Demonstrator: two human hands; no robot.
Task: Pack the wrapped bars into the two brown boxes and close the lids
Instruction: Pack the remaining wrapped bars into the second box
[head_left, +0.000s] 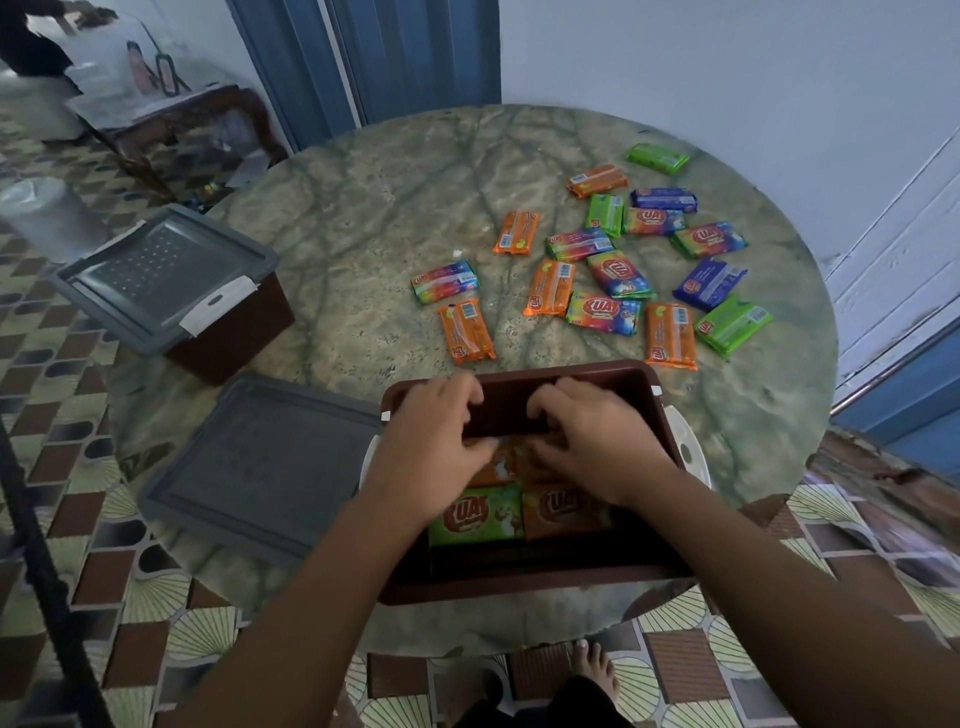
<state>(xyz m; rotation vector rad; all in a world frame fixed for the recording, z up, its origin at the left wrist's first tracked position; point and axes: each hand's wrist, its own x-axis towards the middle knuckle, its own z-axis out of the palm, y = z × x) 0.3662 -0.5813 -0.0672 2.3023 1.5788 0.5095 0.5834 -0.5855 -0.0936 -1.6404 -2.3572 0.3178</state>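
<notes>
- The near brown box stands open at the front edge of the round table, and both hands are inside it.
- The left hand and the right hand reach down side by side, fingers bent over the bars in the far part of the box. They seem to press or arrange an orange bar, but the fingers are blurred, so I cannot tell if either hand truly grips it.
- In this box I see at least a green bar and another orange bar lying flat next to each other in the near part. More bars are under the hands. The box looks only partly filled.
- Its grey lid lies flat on the table, just to the left of the box, not yet put on.
- The second brown box is at the left edge of the table, with a grey lid resting on it. What is inside is hidden.
- Many loose bars are scattered on the far right part of the table, well apart from the box: orange, green, blue and rainbow ones.
- My judgement: the packing is in the early or middle part. Most of the loose bars must be placed, then the near lid closed.
</notes>
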